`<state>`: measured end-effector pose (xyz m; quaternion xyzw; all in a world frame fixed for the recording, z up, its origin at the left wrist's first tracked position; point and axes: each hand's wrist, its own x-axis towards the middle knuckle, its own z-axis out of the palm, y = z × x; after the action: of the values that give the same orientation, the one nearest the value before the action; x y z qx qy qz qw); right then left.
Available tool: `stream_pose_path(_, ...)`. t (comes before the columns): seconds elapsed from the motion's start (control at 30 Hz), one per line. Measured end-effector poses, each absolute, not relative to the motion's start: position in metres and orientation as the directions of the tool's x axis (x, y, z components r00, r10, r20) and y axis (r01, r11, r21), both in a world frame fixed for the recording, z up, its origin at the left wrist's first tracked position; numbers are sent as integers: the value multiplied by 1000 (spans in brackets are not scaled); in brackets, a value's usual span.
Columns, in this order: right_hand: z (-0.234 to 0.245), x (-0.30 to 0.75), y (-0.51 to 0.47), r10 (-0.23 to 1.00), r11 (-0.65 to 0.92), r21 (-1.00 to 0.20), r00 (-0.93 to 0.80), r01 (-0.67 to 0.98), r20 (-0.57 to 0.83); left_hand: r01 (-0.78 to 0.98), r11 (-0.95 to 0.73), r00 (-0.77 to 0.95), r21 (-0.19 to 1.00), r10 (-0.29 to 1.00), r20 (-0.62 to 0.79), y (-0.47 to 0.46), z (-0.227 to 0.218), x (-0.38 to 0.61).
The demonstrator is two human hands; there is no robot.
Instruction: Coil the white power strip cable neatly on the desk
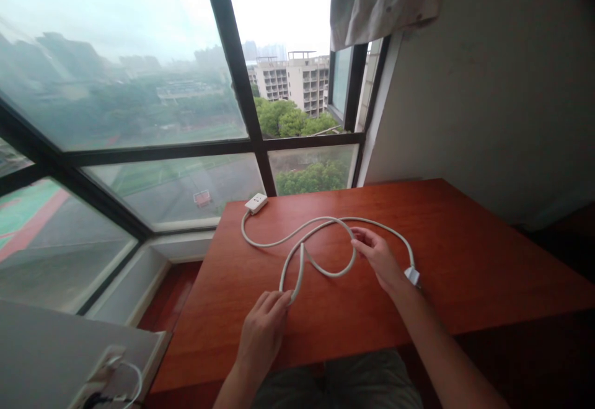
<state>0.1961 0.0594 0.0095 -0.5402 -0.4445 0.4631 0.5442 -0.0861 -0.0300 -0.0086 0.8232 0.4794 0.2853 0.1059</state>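
The bare left hand [266, 321] covers some of the pale grey round cord [266, 246]. White plastic plug [411, 273] is partly lost behind the bare right hand [377, 255] at the wrist. Holes on the white boxy socket [253, 206]? Too tiny, sorry. Beige fabric curtain [388, 3] gets chopped off up top.

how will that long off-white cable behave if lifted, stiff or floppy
The long, round off-white cable is probably springy rather than limp, since it holds wide, smooth curves. It may drag the white rectangular socket block along, since that is attached to one end.
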Motion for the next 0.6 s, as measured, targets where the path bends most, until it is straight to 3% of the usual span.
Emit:
stream_pose_path(0.13,19,199,63,985,38,-997,163,64,48,772,-551,468,317,830,304,-28,-6,-79)
stream_pose_path(0.23,16,204,67,970,147,-956,151,255,189,781,-570,505,256,817,278,-26,-4,-73)
stream_pose_path(0.4,2,208,60,921,164,-692,142,703,363,818,-546,500,181,830,247,-22,1,-69)
stream_pose_path(0.47,-4,207,54,919,144,-643,139,752,368,836,-526,488,156,842,229,-19,3,-68)
stream_pose_path(0.6,-19,207,52,943,130,-697,130,705,308,843,-526,504,115,847,170,-14,7,-66)
